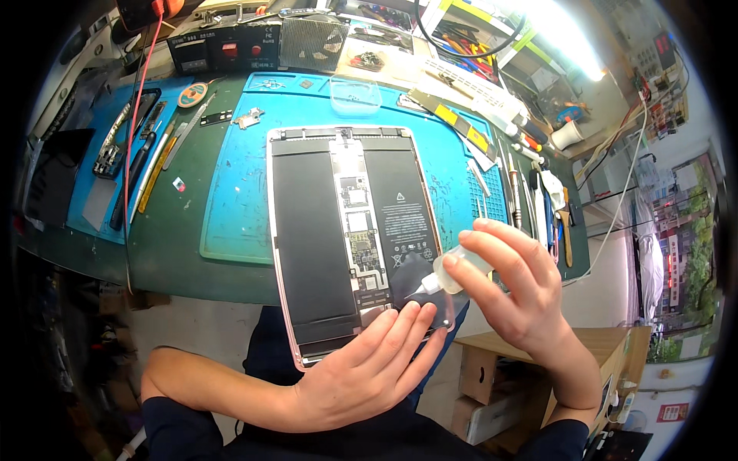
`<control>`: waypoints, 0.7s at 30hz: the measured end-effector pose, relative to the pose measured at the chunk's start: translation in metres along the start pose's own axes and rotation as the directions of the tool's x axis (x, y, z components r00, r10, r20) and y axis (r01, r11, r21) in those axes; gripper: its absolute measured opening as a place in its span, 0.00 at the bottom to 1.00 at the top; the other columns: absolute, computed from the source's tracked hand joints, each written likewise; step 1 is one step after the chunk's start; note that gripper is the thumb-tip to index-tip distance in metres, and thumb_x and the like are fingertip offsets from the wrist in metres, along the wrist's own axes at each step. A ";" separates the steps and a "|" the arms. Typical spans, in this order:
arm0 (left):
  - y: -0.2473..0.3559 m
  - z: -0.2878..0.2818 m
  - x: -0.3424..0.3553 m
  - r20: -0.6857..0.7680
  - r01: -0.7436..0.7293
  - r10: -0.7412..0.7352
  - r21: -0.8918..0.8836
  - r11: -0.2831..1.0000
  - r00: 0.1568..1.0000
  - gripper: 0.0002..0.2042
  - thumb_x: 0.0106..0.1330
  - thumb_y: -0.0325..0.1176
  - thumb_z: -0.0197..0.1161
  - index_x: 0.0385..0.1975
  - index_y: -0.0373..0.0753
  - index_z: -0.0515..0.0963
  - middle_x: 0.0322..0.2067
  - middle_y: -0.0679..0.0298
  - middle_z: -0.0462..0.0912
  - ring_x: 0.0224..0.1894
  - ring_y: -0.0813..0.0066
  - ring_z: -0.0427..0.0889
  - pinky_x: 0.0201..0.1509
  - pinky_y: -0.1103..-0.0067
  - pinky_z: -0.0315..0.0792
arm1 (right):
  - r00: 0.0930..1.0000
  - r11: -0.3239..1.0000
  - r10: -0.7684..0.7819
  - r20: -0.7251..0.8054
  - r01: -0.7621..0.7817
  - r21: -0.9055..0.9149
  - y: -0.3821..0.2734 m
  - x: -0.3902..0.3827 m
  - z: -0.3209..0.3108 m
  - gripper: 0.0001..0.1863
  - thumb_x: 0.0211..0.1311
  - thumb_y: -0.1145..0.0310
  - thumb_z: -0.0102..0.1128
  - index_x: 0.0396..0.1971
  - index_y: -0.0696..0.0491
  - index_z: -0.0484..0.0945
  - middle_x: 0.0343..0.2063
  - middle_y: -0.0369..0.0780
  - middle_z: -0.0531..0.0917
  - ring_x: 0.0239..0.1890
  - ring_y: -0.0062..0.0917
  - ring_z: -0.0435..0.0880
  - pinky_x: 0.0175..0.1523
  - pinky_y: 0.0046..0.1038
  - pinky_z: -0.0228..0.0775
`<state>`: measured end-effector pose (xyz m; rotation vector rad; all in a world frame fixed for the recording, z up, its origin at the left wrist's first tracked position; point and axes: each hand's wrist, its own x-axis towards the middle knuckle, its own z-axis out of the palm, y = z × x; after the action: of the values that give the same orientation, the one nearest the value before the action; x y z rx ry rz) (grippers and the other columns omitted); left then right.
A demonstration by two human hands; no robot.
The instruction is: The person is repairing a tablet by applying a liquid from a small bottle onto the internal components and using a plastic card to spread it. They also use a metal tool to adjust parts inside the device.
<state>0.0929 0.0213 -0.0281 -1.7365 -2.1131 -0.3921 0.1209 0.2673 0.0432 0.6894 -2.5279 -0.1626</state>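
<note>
An opened tablet (307, 230) lies partly on the blue work mat and reaches over the bench's near edge. Two black batteries flank its central circuit board (360, 250). My right hand (515, 288) grips a small translucent squeeze bottle (461, 269), tilted so that its white nozzle points down-left at the lower part of the right battery. A dark, wet-looking patch (411, 273) shows on that battery around the nozzle. My left hand (369, 373) lies with its fingers stretched out across the tablet's near right corner.
On the blue mat (238, 192) a clear plastic box (355, 96) stands beyond the tablet. Tweezers, a knife and other tools lie to the left. Screwdrivers and brushes (567, 230) crowd the right side. A black power unit (231, 50) stands at the back.
</note>
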 end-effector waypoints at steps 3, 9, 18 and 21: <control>-0.002 0.000 0.000 -0.006 -0.025 0.025 -0.001 1.000 1.000 0.18 0.75 0.35 0.56 0.60 0.41 0.84 0.62 0.53 0.86 0.63 0.64 0.85 0.70 0.69 0.74 | 0.999 0.997 -0.038 0.015 0.038 -0.061 -0.003 -0.001 -0.002 0.18 0.60 0.76 0.70 0.49 0.42 0.89 0.52 0.35 0.86 0.55 0.29 0.87 0.48 0.28 0.84; -0.002 0.002 -0.003 -0.079 0.001 -0.005 -0.055 0.998 0.997 0.18 0.76 0.35 0.56 0.60 0.42 0.84 0.60 0.55 0.87 0.62 0.64 0.86 0.69 0.69 0.76 | 0.992 0.980 -0.126 0.007 0.125 -0.152 0.000 -0.001 0.002 0.13 0.64 0.72 0.70 0.48 0.42 0.89 0.52 0.35 0.87 0.57 0.27 0.87 0.49 0.27 0.82; -0.003 0.004 -0.003 -0.081 0.002 -0.010 -0.096 0.995 0.997 0.18 0.76 0.35 0.55 0.60 0.42 0.84 0.60 0.55 0.87 0.62 0.64 0.87 0.69 0.69 0.76 | 0.992 0.976 -0.117 0.037 0.122 -0.183 -0.001 -0.002 0.001 0.12 0.66 0.68 0.70 0.48 0.43 0.89 0.52 0.35 0.87 0.57 0.27 0.87 0.52 0.27 0.80; -0.004 0.002 -0.003 -0.073 -0.006 0.000 -0.092 0.996 0.997 0.18 0.76 0.35 0.55 0.60 0.42 0.84 0.60 0.55 0.87 0.62 0.64 0.87 0.69 0.69 0.75 | 0.996 0.988 -0.074 0.042 0.079 -0.135 0.002 -0.005 0.001 0.13 0.65 0.70 0.70 0.49 0.44 0.89 0.52 0.36 0.86 0.57 0.29 0.87 0.53 0.29 0.80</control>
<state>0.0892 0.0187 -0.0307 -1.7479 -2.0707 -0.5520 0.1232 0.2712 0.0404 0.7344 -2.4987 -0.3741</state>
